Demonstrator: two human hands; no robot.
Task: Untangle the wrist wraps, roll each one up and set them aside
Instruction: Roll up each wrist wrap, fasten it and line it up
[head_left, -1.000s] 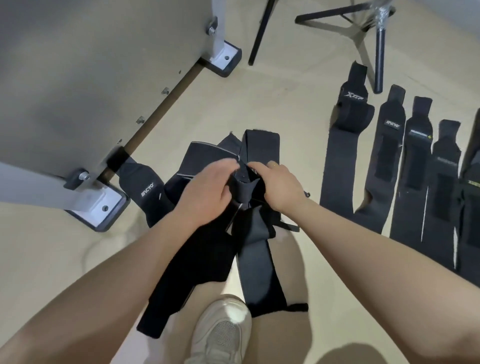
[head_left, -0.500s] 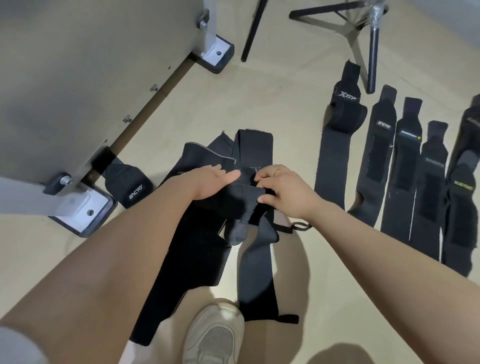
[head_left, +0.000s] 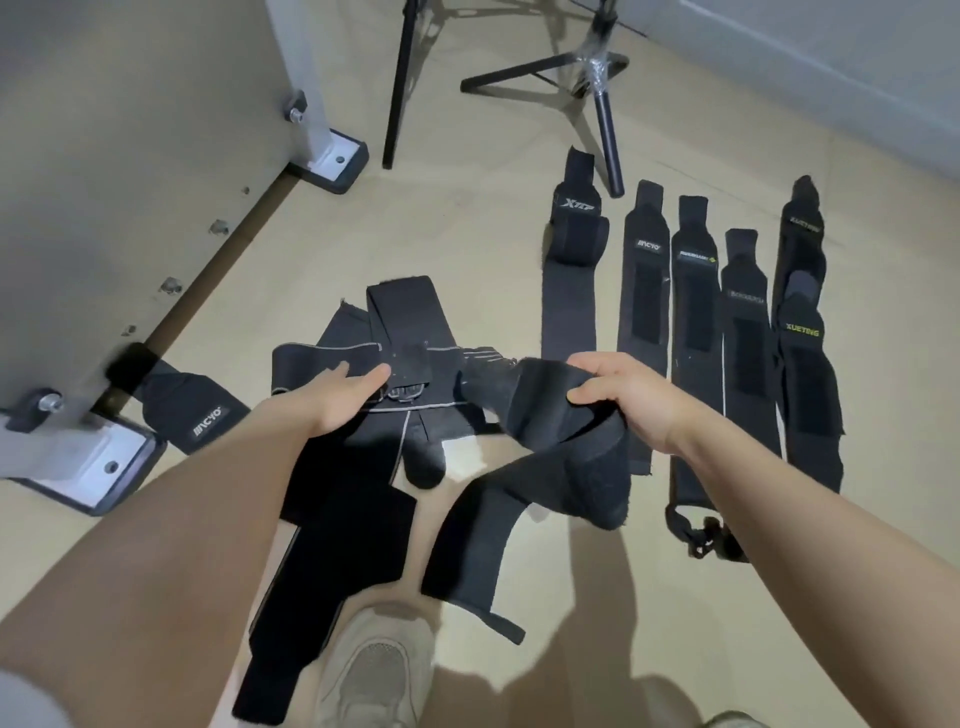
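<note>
A tangle of black wrist wraps (head_left: 400, 358) lies on the beige floor in the middle. My left hand (head_left: 337, 397) presses flat on the tangle with straight fingers. My right hand (head_left: 631, 397) grips one black wrap (head_left: 540, 452), lifted to the right of the pile; its long tail hangs down to the floor near my shoe. Several other black wraps (head_left: 696, 296) lie side by side in a row on the right.
A grey metal frame (head_left: 114, 171) with bolted feet stands at the left; one wrap (head_left: 192, 410) lies by its near foot. A black tripod (head_left: 597, 78) stands at the back. My pale shoe (head_left: 374, 670) is at the bottom.
My right hand has pulled one wrap out of the tangle and swung it to the right. My left hand has flattened onto the pile, holding it down.
</note>
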